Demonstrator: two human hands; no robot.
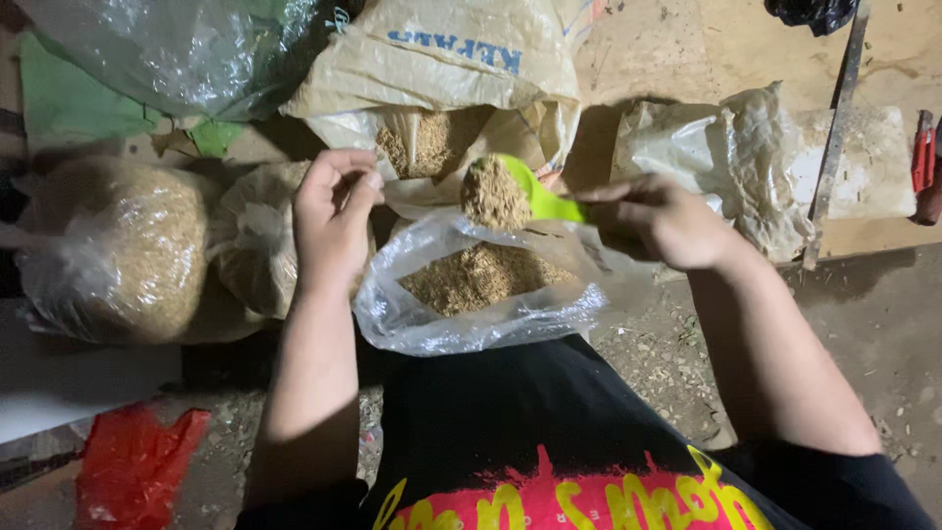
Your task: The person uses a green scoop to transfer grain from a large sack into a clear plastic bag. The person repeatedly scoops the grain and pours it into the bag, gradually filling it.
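Green plastic scoop (535,193) heaped with brown grain is gripped by right hand (659,222) above clear bag (471,314), its rim pinched by left hand (332,211); filled bags crowd the dirt floor (873,324)

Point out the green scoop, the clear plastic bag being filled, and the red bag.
green scoop (545,201), head view, on its green bowl behind the heaped grain.
clear plastic bag (471,329), head view, on its front wall.
red bag (132,461), head view, on its middle.

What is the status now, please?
Right hand holds green scoop, heaped with grain. Left hand holds clear bag open. Nothing blocking.
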